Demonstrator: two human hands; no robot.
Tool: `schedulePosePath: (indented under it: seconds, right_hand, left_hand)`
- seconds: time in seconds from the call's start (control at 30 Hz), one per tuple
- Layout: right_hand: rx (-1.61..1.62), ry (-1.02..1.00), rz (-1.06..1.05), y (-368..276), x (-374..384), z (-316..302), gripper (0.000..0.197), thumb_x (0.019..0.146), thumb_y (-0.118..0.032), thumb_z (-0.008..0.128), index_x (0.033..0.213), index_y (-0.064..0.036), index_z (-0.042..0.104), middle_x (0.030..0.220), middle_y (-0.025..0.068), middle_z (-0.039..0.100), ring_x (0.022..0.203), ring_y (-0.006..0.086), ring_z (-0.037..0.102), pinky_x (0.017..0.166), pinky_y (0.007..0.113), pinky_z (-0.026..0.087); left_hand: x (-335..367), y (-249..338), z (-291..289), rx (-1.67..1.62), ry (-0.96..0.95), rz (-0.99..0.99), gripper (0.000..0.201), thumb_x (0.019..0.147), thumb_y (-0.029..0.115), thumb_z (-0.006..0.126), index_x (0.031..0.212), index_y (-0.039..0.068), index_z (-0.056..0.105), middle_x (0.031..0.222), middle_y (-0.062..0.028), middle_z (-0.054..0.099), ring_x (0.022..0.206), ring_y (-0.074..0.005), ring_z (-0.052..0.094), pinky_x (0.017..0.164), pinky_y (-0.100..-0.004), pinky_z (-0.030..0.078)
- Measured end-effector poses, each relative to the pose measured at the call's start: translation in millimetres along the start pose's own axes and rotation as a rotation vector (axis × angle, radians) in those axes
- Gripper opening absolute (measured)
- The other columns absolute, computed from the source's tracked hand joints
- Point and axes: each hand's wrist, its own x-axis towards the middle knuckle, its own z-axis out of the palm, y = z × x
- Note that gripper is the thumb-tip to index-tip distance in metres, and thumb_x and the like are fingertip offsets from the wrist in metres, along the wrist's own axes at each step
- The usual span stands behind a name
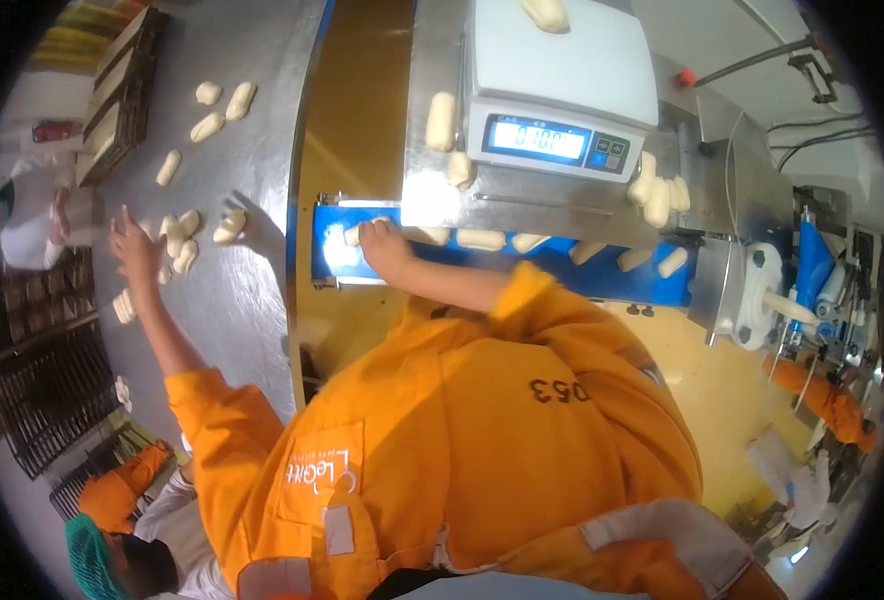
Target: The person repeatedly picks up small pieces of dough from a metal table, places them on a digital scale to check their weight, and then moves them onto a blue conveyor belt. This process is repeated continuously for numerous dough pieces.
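Note:
My left hand is stretched over the steel table on the left, fingers apart and holding nothing. Close beside it lies a cluster of pale dough pieces, with another dough piece a little to the right. On the blue conveyor belt, at its left end, my right hand has its fingers closed round a dough piece, partly hidden by the hand. More dough pieces lie in a row along the belt to the right.
A digital scale stands on a steel surface beyond the belt, with dough on its pan and several dough pieces beside it. Machinery sits at the belt's right end. People are at lower left and far left; racks stand leftward.

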Motion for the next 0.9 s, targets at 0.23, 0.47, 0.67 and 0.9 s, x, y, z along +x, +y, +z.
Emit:
schedulePosePath:
  seconds: [0.23, 0.47, 0.67, 0.9]
  right_hand:
    - [0.031, -0.069, 0.018, 3.7, 21.3, 0.3, 0.019, 0.071, -0.016, 0.061, 0.084, -0.0021, 0.064, 0.085, 0.0101, 0.059, 0.072, 0.0224, 0.058, 0.057, 0.035, 0.045]
    - [0.670, -0.001, 0.157, 71.2, -83.8, -227.8, 0.030, 0.069, -0.025, 0.068, 0.084, -0.0010, 0.059, 0.093, 0.0166, 0.057, 0.079, 0.0336, 0.060, 0.068, 0.041, 0.050]
    - [0.467, 0.361, 0.440, 141.5, -117.7, -387.8, 0.025, 0.067, -0.016, 0.072, 0.083, -0.0048, 0.057, 0.084, 0.0138, 0.056, 0.076, 0.0321, 0.058, 0.068, 0.039, 0.048]
    - [-0.086, 0.640, 0.418, 198.0, -65.4, -379.2, 0.033, 0.083, -0.032, 0.067, 0.104, -0.0073, 0.060, 0.091, 0.0109, 0.057, 0.090, 0.0290, 0.058, 0.071, 0.041, 0.050]
  left_hand:
    - [-29.0, 216.0, -98.2, -0.676, 0.114, 0.508, 0.069, 0.073, 0.010, 0.074, 0.136, 0.015, 0.045, 0.137, -0.0202, 0.043, 0.127, -0.0382, 0.041, 0.102, -0.0454, 0.039]
    - [21.2, 431.6, -193.5, -0.789, 0.439, 1.031, 0.048, 0.082, -0.001, 0.048, 0.127, 0.015, 0.053, 0.134, -0.0104, 0.050, 0.124, -0.0295, 0.047, 0.103, -0.0459, 0.037]
    - [48.9, 529.8, -210.3, -0.371, 0.116, 1.167, 0.050, 0.080, 0.004, 0.057, 0.127, 0.019, 0.053, 0.133, -0.0050, 0.051, 0.126, -0.0262, 0.046, 0.103, -0.0463, 0.037]
    - [52.1, 404.3, -145.5, -1.042, 0.193, 0.835, 0.045, 0.080, 0.015, 0.064, 0.123, 0.013, 0.054, 0.129, -0.0139, 0.053, 0.121, -0.0344, 0.048, 0.099, -0.0401, 0.042]
